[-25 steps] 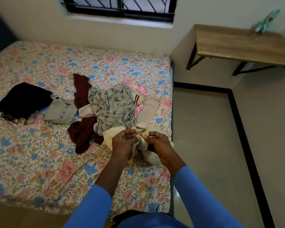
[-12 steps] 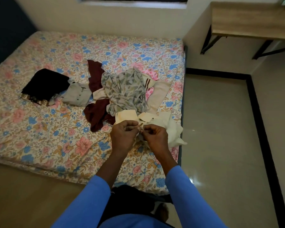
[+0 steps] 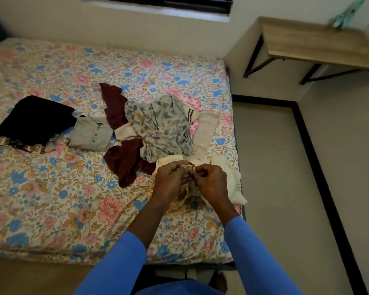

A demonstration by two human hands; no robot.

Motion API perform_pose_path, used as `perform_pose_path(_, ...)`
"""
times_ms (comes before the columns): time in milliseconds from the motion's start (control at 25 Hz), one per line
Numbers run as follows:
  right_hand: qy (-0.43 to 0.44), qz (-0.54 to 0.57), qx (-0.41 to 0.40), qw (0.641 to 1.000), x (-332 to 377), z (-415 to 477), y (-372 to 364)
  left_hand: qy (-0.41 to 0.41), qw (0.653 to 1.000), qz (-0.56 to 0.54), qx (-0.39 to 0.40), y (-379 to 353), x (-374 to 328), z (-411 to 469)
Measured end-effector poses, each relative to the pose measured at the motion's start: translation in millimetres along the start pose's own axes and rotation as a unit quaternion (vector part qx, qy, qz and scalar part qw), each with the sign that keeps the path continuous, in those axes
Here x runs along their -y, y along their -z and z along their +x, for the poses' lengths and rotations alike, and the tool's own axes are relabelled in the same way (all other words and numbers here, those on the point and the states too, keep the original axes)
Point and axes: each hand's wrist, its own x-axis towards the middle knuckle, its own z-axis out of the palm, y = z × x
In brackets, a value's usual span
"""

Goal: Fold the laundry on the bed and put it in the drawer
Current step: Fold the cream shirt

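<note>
A cream garment (image 3: 232,182) lies at the bed's near right corner. My left hand (image 3: 170,182) and my right hand (image 3: 211,184) meet over it, both pinching a small part of its cloth between fingers and thumb. Behind them sits a loose pile: a grey patterned garment (image 3: 164,126), a maroon one (image 3: 121,158), a beige piece (image 3: 205,133) and a bit of pink cloth (image 3: 193,103). Further left lie a grey buttoned shirt (image 3: 90,135) and a folded black garment (image 3: 34,120). No drawer is in view.
The bed (image 3: 51,199) has a floral sheet. Bare floor (image 3: 285,199) runs along its right side. A wooden wall shelf (image 3: 320,45) on black brackets hangs in the far right corner, and a window (image 3: 158,1) is above the bed.
The view tilted down and came back up. My hands stay together on the cream garment, fingers working at the same spot.
</note>
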Motion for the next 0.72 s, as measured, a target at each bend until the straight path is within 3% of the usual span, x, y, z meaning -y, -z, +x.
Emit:
perform_pose_path(120,-0.073,0.041,-0.011,0.996,21,3,-32,0.013,0.995,-0.044,0.093,44,-14,20)
perform_pose_path(280,-0.078,0.003,-0.038,0.996,35,2,-52,0.039,0.996,-0.020,0.082,68,-9,40)
perform_pose_path(360,-0.033,-0.097,-0.053,0.993,42,-4,-60,0.081,0.993,0.021,0.083,69,-5,43)
perform_pose_path(480,0.074,-0.288,-0.060,0.953,45,-9,-67,0.163,0.980,-0.020,0.110,58,-17,40)
perform_pose_path(600,0.150,-0.292,-0.116,0.937,47,-9,-67,0.233,0.964,-0.072,0.103,45,-38,52)
perform_pose_path(720,0.187,-0.183,-0.160,0.952,65,1,-54,0.248,0.957,-0.101,0.115,33,-68,61)
